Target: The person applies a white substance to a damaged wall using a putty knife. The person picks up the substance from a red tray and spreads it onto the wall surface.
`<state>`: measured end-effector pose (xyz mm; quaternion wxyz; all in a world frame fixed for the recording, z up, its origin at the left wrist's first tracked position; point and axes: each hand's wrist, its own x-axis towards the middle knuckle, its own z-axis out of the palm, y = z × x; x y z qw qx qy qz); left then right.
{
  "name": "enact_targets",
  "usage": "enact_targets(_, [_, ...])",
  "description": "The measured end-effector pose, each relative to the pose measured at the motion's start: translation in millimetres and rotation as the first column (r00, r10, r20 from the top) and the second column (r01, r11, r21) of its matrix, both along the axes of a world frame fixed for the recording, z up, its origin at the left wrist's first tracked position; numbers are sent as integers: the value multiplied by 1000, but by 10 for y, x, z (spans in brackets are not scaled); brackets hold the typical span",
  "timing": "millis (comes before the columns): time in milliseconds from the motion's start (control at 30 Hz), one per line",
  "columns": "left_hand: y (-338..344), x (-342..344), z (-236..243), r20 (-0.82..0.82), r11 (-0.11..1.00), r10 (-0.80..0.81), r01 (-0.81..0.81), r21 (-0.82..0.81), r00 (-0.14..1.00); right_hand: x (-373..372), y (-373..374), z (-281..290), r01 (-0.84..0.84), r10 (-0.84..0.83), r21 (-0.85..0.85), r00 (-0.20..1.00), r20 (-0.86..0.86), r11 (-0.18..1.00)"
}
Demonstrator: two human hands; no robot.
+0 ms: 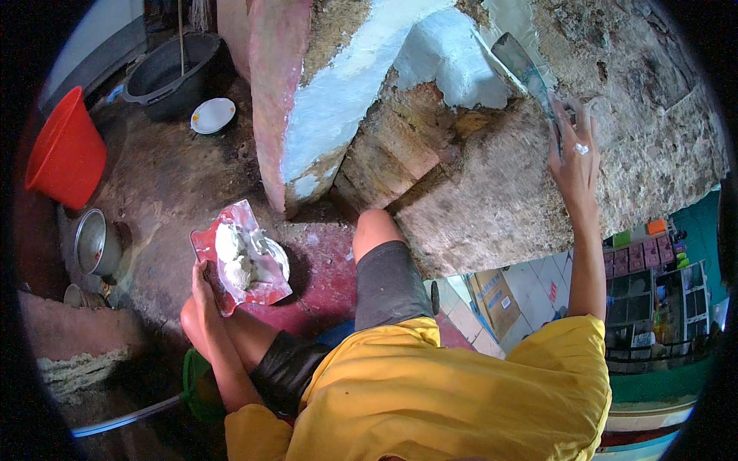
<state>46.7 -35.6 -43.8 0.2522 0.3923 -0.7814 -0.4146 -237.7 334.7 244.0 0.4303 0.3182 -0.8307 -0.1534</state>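
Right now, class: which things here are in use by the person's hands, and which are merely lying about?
In use: trowel in right hand; red board of white plaster in left hand; rough wall.

Lying about: red bucket; black tub; white plate; metal pot.

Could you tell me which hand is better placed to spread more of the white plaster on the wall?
Probably the right hand: it already holds the trowel against the rough wall. The left hand is occupied, holding the red board piled with white plaster down by the knee.

Scraper (526,73) handle hidden under right hand (573,157). Red tray (265,290) underside and left hand (203,278) fingers beneath it hidden. Shelf (653,292) items too small to identify.
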Motion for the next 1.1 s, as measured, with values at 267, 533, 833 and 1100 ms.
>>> enact_targets(267, [-68, -94, -14, -58, 1000, 3, -4, -21, 998, -69, 71, 3, 12, -12, 21, 999, -31, 1000])
enact_targets(533, [-79, -136, -3, -71, 1000, 4, -3, 8, 997, 33, 51, 50, 26, -26, -4, 1000, 4, 1000])
enact_targets(833, [18, -74, 65, -67, 1000, -9, 7, -24, 998, 79, 119, 15, 62, -61, -48, 997, 37, 997])
enact_targets(1100, [99, -55, 158, -76, 999, -17, 13, -50, 997, 61, 191, -6, -19, 20, 18, 998, -58, 1000])
